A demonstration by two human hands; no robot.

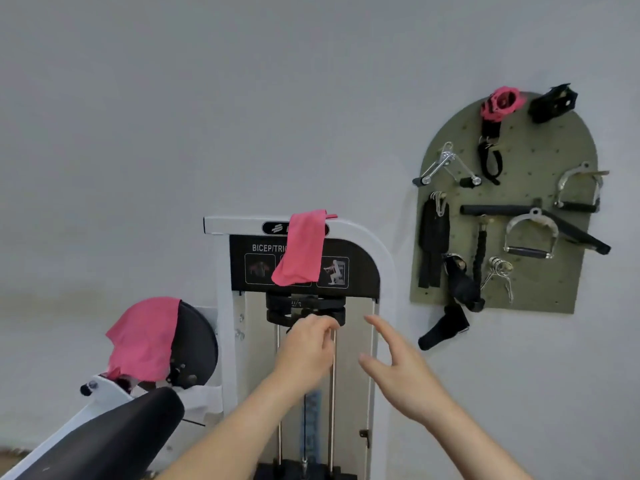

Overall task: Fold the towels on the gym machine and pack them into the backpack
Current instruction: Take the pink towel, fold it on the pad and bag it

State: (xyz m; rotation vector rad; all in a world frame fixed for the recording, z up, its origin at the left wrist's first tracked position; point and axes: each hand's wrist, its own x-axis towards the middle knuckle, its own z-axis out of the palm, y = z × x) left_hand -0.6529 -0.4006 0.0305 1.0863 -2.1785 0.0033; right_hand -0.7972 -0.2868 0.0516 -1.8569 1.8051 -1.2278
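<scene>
A pink towel [302,249] hangs over the top bar of the white bicep/tricep machine [221,226], covering part of its black label. A second pink towel [143,337] drapes over the black round disc [197,344] at the left. My left hand [306,344] is raised in front of the weight stack rods, below the hanging towel, fingers loosely curled and holding nothing. My right hand [394,365] is beside it to the right, fingers spread and empty. No backpack is in view.
A black padded arm rest [114,434] juts in from the lower left. On the wall at the right hangs a green pegboard [540,157] with cable handles, straps and bars. Steel guide rods [333,403] run down the machine.
</scene>
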